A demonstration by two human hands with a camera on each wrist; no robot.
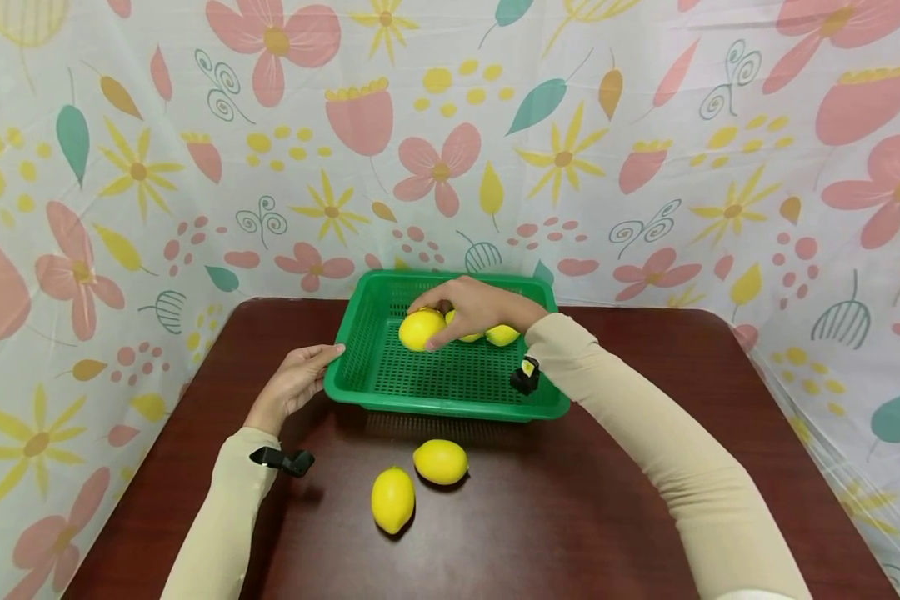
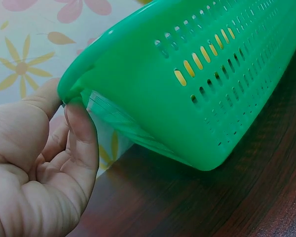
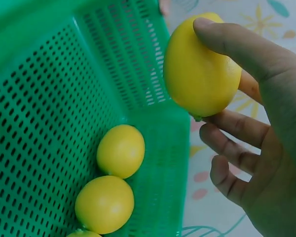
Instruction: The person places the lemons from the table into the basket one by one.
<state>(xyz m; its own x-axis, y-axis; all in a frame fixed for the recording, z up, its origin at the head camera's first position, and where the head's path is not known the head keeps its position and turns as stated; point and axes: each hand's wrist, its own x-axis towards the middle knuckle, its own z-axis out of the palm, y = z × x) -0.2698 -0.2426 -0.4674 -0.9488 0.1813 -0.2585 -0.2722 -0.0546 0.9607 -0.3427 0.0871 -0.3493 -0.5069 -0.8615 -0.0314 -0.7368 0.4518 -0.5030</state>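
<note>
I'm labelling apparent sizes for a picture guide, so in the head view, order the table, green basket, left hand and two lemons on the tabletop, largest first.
1. Table
2. Green basket
3. Left hand
4. Lemon nearer the camera and lemon nearer the basket: they look about alike, so I can't rank them.

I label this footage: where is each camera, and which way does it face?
Head: worn there, facing forward and down at the green basket; left hand, right hand, sleeves show.
Left wrist: worn there, facing the basket's outer side; left hand shows.
Right wrist: worn there, facing into the basket; right hand shows.
Head and right wrist share the held lemon.
</note>
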